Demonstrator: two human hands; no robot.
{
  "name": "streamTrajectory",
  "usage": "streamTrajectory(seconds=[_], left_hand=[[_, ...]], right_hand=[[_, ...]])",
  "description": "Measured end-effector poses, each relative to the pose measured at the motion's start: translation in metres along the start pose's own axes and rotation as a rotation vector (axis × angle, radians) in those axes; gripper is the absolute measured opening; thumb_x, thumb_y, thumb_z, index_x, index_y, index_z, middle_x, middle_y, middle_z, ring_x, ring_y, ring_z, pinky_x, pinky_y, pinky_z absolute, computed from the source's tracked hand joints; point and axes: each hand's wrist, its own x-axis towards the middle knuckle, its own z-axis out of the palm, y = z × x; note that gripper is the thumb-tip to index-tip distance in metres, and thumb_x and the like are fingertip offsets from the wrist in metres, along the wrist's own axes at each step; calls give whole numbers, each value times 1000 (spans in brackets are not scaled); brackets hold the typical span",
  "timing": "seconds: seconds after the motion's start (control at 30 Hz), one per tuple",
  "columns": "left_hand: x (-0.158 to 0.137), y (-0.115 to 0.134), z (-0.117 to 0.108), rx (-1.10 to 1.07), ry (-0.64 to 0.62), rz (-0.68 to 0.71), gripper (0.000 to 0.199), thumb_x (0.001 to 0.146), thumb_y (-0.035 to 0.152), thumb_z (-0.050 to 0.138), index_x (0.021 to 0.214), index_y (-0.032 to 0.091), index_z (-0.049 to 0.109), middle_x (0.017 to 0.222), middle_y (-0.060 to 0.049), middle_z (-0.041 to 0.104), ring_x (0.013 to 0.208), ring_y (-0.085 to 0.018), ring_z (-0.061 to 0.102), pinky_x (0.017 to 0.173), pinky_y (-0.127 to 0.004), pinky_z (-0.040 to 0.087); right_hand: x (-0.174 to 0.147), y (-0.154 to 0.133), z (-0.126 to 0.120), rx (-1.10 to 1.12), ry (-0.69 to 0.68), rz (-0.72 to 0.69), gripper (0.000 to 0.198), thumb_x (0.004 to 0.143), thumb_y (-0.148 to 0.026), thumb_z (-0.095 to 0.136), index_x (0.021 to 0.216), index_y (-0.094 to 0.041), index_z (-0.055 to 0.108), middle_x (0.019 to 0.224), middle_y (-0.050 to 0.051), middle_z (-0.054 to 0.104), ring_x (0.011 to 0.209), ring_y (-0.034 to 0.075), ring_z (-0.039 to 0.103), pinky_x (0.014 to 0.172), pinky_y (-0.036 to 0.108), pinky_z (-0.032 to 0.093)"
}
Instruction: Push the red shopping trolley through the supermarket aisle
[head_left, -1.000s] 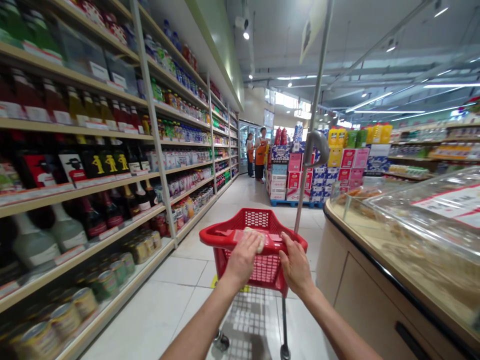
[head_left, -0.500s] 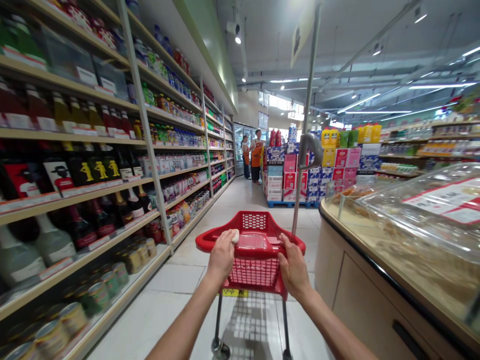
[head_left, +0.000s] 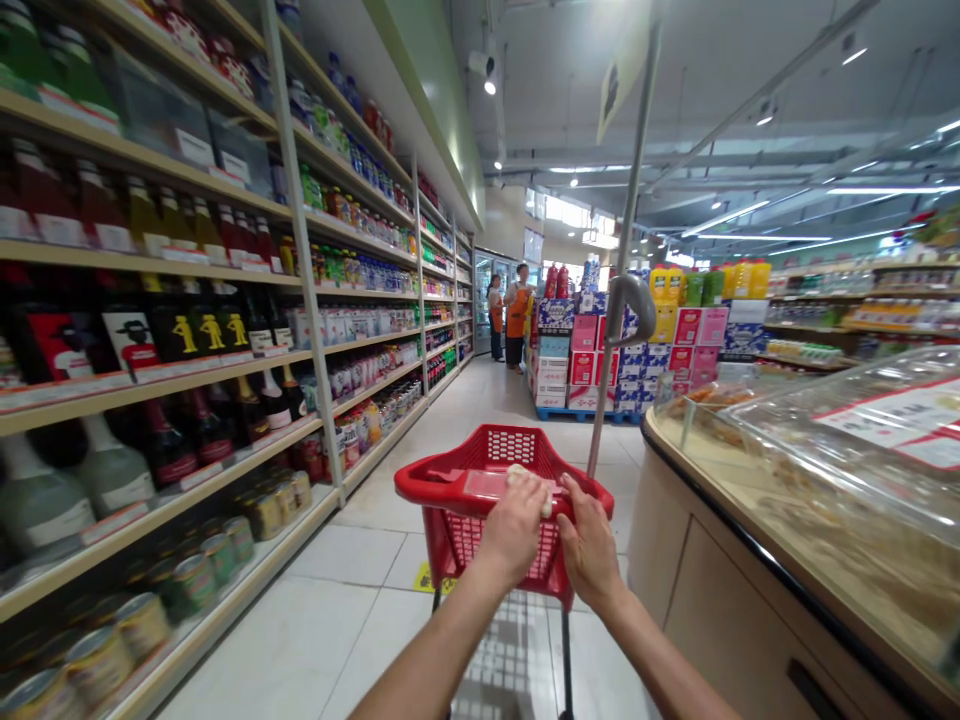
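A red plastic shopping cart (head_left: 442,540) stands in front of me, its handle bar facing me. My left hand (head_left: 517,525) presses a crumpled white cloth (head_left: 541,490), perhaps a wipe, onto the handle right of its middle. Its fingers are bent over the cloth. Close beside it, my right hand (head_left: 589,535) grips the right end of the handle, thumb on the near side and fingers over the top. A clear label panel lies along the middle of the handle, partly covered by my left hand.
Shelves (head_left: 360,400) of bottles and cans line the left. A counter (head_left: 697,500) with clear plastic covers stands close on the right. A grey pole (head_left: 616,350) rises behind the cart. Farther off are stacked boxes (head_left: 583,365) and two people in orange aprons (head_left: 516,315).
My left hand has slid right along the handle with the cloth, from the left part to near my right hand. My right hand keeps its place on the handle.
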Motion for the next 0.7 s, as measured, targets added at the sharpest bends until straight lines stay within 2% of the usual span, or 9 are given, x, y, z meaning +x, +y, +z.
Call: streamTrajectory(seconds=[0.07, 0.2, 0.23, 0.33, 0.43, 0.53, 0.6, 0.63, 0.7], left_hand=[[-3, -3, -3, 12, -9, 33, 39, 77, 9, 36, 112, 16, 51, 116, -8, 56, 113, -18, 46, 97, -41, 39], [-14, -28, -17, 111, 128, -176, 38, 77, 7, 32, 108, 15, 53, 109, -10, 60, 108, -19, 50, 96, -45, 40], [-15, -27, -17, 121, 140, -183, 38, 77, 7, 33, 107, 14, 53, 108, -10, 60, 107, -20, 50, 95, -45, 40], [-10, -5, -6, 77, 53, 0, 38, 76, 7, 34, 110, 13, 52, 113, -10, 58, 111, -20, 47, 96, -42, 40], [-3, 12, 0, 11, -42, 142, 37, 78, 11, 37, 113, 14, 50, 118, -9, 55, 115, -19, 44, 98, -39, 39], [-2, 0, -12, 15, -16, 11, 38, 77, 7, 34, 111, 14, 51, 115, -9, 57, 112, -18, 47, 98, -41, 38], [-4, -7, -18, 34, 32, -99, 38, 76, 6, 34, 108, 13, 53, 111, -10, 58, 110, -19, 49, 98, -44, 38], [-4, -6, -18, 34, 32, -101, 38, 75, 6, 34, 107, 12, 54, 111, -11, 59, 110, -19, 49, 98, -44, 38], [-4, 5, -14, 3, -20, 10, 37, 77, 8, 36, 109, 12, 52, 113, -11, 58, 112, -19, 47, 99, -41, 38]], right_hand=[[0, 2, -2, 11, -18, 4, 46, 85, -30, 34, 130, -21, 29, 118, 9, 52, 104, 22, 50, 87, 44, 41], [-2, 4, -3, 8, -33, 15, 45, 85, -29, 34, 129, -22, 30, 118, 8, 52, 105, 22, 49, 88, 44, 40], [-2, 3, -2, -5, -22, 9, 45, 85, -29, 34, 129, -22, 30, 119, 8, 51, 107, 22, 48, 90, 46, 38], [-4, 2, 1, -32, 9, -20, 45, 86, -30, 32, 129, -22, 29, 121, 9, 50, 109, 23, 47, 93, 50, 33], [-4, 5, -3, 4, -13, -28, 45, 86, -31, 33, 130, -22, 28, 119, 9, 51, 105, 22, 49, 90, 46, 38], [-4, 6, -9, 44, -46, -15, 45, 85, -30, 33, 129, -21, 29, 116, 9, 52, 104, 21, 50, 87, 42, 41], [-5, 3, -8, 31, -44, -18, 45, 86, -30, 33, 129, -21, 29, 117, 9, 52, 107, 22, 48, 89, 44, 39], [-5, 1, -6, 16, -33, -25, 44, 86, -30, 33, 129, -21, 29, 118, 9, 51, 108, 22, 47, 91, 46, 36], [-6, -1, -3, -2, -3, -42, 44, 86, -30, 32, 129, -22, 29, 120, 8, 50, 109, 23, 47, 94, 49, 32]])
